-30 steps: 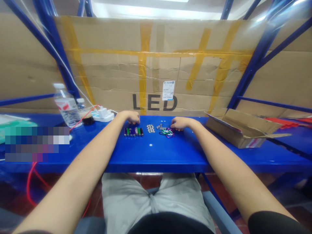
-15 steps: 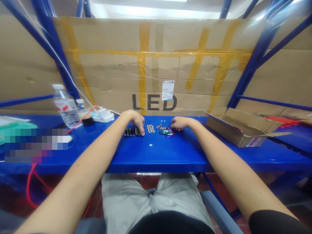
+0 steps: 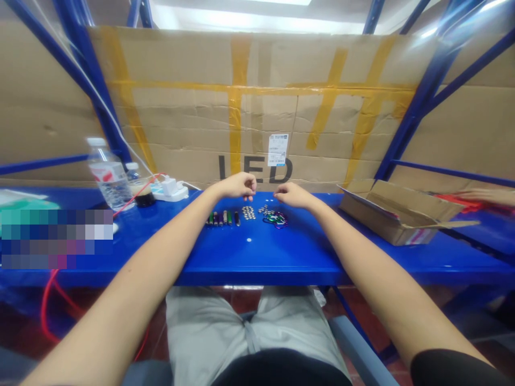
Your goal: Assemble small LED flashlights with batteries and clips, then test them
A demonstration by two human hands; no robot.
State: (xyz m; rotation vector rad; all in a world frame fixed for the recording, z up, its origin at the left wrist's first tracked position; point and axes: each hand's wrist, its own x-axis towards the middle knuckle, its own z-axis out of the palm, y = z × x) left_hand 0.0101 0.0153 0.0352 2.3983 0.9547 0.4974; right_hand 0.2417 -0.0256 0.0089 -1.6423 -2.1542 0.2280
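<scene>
My left hand [image 3: 241, 186] is raised over the back of the blue table, its fingers curled in; what they hold, if anything, is too small to make out. Below it lies a row of small dark and green cylinders [image 3: 220, 219], with one dark cylinder [image 3: 237, 219] apart at its right end. My right hand [image 3: 293, 194] hovers opposite, fingertips drawn together, their contents hidden. Between and below the hands are rows of small shiny metal pieces [image 3: 248, 213], a looser cluster of metal bits [image 3: 264, 209] and a heap of coloured carabiner-like clips [image 3: 277, 219].
An open cardboard box [image 3: 402, 212] stands at the right. Bottles [image 3: 108, 177] and a white power strip [image 3: 171, 190] with cables are at the left. A large cardboard panel [image 3: 193, 128] closes off the back. One small white disc [image 3: 249, 240] lies near the front.
My left hand has lifted off the cylinder at the row's right end and moved up and to the right. My right hand has risen from beside the clips and shifted slightly left.
</scene>
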